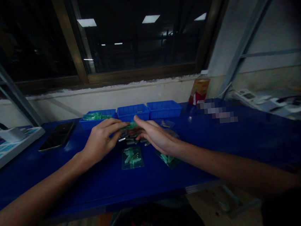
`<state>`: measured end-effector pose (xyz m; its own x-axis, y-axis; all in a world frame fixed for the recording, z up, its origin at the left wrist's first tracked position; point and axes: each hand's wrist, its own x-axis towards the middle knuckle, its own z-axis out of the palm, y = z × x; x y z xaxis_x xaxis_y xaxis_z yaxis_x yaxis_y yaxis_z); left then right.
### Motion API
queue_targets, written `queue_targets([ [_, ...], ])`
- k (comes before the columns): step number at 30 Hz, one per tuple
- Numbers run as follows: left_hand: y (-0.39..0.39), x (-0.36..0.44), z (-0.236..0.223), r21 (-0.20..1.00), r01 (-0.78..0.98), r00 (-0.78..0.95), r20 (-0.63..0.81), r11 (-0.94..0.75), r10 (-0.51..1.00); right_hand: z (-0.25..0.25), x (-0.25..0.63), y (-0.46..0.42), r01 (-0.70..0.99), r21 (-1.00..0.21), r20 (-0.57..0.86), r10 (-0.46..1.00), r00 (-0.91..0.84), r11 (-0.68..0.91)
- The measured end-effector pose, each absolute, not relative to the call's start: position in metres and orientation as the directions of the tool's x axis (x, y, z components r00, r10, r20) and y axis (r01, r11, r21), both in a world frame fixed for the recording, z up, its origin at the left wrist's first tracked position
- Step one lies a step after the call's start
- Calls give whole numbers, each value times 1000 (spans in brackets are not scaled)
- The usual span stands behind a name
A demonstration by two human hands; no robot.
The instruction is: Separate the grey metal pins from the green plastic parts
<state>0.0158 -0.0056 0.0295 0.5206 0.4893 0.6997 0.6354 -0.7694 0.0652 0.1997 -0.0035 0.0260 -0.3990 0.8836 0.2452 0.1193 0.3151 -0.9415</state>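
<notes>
Head view showed us a wide blue table (pixel 99 189). We saw a white power strip (pixel 15 149) along its left side and 3 blue trays in a row at the back: a left tray (pixel 89 125) holding green plastic (pixel 96 116), a middle tray (pixel 133 109) and a right tray (pixel 168 114). Our left hand (pixel 103 139) and right hand (pixel 158 136) came close together in front of the trays, while a dark phone (pixel 57 136) lay flat to the left, well apart from them. Nearer us lay 2 clear bags of pale green pieces: a front bag (pixel 132 158) between our forearms and a side bag (pixel 169 160) partly hidden behind our right wrist. Between our hands, above the table, was a small green bag (pixel 131 126); our left fingers were narrow, pinching it, and our right thumb stood raised, though we could not tell whether that hand gripped too. Small metal pieces (pixel 131 140) lay loosely heaped below. We judged that a slack left pinch could drop the small green bag onto that heap, and a low right wrist could drag the side bag askew.
</notes>
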Motion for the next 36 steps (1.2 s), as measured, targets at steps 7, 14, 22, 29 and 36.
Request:
queue_targets([
  [7,-8,22,30,-27,587,661,592,-809,460,20,202,4,51,-962,238,913,-330,269],
  [14,-12,23,45,737,497,351,311,-458,883,23,212,5,363,-368,718,510,-474,856],
  [22,0,17,39,925,302,309,132,-229,942,18,209,2,472,-241,697,490,-524,848],
  [29,34,-38,52,372,870,-4,664,-325,748,18,209,1,506,-253,684,522,-509,825],
  [36,50,-74,47,365,884,-6,635,-293,772,14,210,-1,512,-270,615,555,-560,815],
])
